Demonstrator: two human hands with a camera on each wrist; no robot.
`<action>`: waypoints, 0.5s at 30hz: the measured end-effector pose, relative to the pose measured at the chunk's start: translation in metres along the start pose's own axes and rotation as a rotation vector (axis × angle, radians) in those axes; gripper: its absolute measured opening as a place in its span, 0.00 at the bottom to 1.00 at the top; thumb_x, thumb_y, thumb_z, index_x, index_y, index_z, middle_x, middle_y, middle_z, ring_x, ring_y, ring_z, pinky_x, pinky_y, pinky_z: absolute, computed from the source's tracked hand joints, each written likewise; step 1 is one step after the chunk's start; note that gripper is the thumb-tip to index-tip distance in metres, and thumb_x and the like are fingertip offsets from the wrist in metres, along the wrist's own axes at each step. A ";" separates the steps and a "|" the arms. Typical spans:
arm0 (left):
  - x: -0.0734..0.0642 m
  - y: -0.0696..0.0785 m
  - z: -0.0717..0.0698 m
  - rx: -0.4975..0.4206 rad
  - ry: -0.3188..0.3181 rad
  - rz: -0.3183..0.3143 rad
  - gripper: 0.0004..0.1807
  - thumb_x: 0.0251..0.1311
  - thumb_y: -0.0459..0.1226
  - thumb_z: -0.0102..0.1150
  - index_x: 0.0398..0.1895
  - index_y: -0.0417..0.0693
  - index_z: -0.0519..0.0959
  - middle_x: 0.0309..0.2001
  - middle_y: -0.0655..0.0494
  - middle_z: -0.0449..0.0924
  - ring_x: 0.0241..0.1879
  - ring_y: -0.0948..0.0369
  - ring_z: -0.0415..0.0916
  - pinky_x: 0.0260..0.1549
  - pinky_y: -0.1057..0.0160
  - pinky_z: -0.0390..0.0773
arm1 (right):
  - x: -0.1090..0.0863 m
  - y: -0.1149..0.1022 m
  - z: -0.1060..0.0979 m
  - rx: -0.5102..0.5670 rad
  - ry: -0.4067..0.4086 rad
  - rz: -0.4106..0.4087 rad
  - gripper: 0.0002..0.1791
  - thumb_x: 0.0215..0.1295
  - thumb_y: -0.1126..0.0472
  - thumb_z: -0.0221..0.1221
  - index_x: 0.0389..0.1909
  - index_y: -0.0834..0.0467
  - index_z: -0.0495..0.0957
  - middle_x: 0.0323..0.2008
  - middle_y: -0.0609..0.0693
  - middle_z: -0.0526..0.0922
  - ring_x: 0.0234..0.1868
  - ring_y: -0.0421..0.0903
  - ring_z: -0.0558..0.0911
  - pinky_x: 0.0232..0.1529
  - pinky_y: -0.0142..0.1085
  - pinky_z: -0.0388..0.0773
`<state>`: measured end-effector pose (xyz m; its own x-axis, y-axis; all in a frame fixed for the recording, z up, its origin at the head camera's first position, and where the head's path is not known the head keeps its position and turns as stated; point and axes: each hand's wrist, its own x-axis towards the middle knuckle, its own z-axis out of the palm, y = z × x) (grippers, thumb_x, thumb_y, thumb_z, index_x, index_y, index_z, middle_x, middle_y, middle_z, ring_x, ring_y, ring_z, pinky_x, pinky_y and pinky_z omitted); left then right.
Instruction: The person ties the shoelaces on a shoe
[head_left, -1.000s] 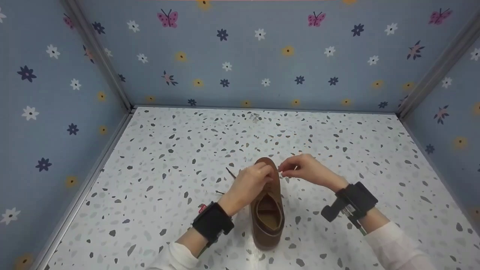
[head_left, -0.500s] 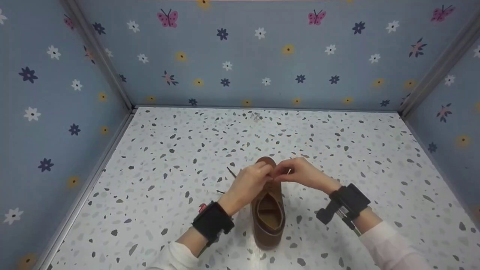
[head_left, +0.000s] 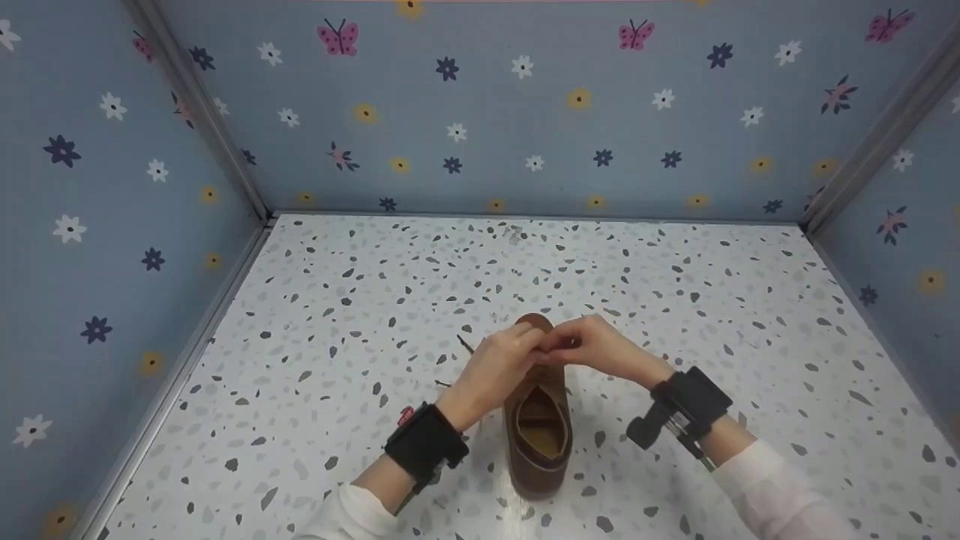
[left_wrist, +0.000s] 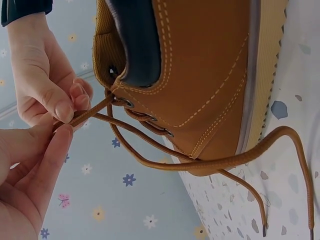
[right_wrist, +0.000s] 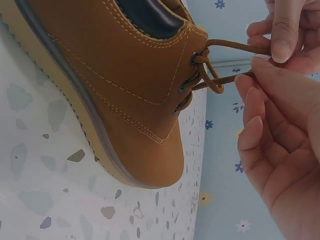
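A brown lace-up shoe (head_left: pixel 538 476) stands upright on the speckled floor, toe pointing away from me. Over its front my left hand (head_left: pixel 493 371) and right hand (head_left: pixel 606 352) meet, fingertips together. In the left wrist view, the left hand (left_wrist: pixel 30 175) pinches the brown shoelace (left_wrist: pixel 235 158) between thumb and fingers. Two free lace ends hang down past the shoe's side there. The right wrist view has the right hand (right_wrist: pixel 280 135) pinching the lace (right_wrist: pixel 235 45) close beside the left fingertips. Both strands run taut from the top eyelets to the hands.
Blue panels (head_left: pixel 480 112) printed with flowers and butterflies enclose the white speckled floor (head_left: pixel 375 270) at the back and both sides. Black straps with devices sit on the left wrist (head_left: pixel 426 444) and right wrist (head_left: pixel 691 405).
The right hand has come left from beside the shoe to the left hand's fingertips and now pinches the lace there. The left hand has stayed nearly still over the shoe.
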<state>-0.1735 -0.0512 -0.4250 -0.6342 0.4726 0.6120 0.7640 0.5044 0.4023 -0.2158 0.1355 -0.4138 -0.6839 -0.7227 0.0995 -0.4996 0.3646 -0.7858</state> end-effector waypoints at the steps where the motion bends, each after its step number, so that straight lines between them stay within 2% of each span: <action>1: 0.000 0.000 -0.001 -0.003 0.003 -0.013 0.04 0.52 0.31 0.62 0.30 0.41 0.76 0.27 0.55 0.72 0.26 0.62 0.73 0.26 0.73 0.71 | 0.000 0.005 0.000 -0.007 0.004 0.001 0.03 0.57 0.64 0.61 0.32 0.58 0.81 0.29 0.45 0.81 0.30 0.41 0.77 0.31 0.33 0.74; 4: -0.001 0.000 -0.004 -0.001 0.023 -0.049 0.04 0.52 0.32 0.62 0.30 0.42 0.77 0.28 0.55 0.73 0.26 0.63 0.73 0.26 0.74 0.71 | 0.000 0.010 0.000 -0.008 0.007 0.003 0.02 0.57 0.61 0.61 0.31 0.55 0.81 0.28 0.42 0.81 0.30 0.40 0.77 0.30 0.34 0.74; 10: -0.008 -0.004 -0.009 0.088 0.084 -0.108 0.05 0.54 0.36 0.61 0.29 0.43 0.76 0.26 0.57 0.73 0.23 0.65 0.72 0.22 0.74 0.70 | 0.000 0.011 -0.001 0.004 0.007 -0.014 0.03 0.57 0.60 0.62 0.31 0.55 0.81 0.28 0.43 0.80 0.29 0.41 0.77 0.29 0.34 0.75; 15: -0.021 -0.009 -0.012 0.132 0.080 -0.195 0.06 0.55 0.37 0.61 0.29 0.44 0.76 0.26 0.57 0.74 0.22 0.64 0.72 0.20 0.71 0.71 | 0.000 0.011 -0.001 0.013 0.013 -0.021 0.04 0.57 0.61 0.62 0.31 0.57 0.82 0.28 0.45 0.81 0.29 0.42 0.78 0.29 0.34 0.75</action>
<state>-0.1658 -0.0745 -0.4337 -0.7531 0.3009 0.5851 0.6024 0.6730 0.4292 -0.2223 0.1399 -0.4216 -0.6801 -0.7225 0.1239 -0.5068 0.3413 -0.7916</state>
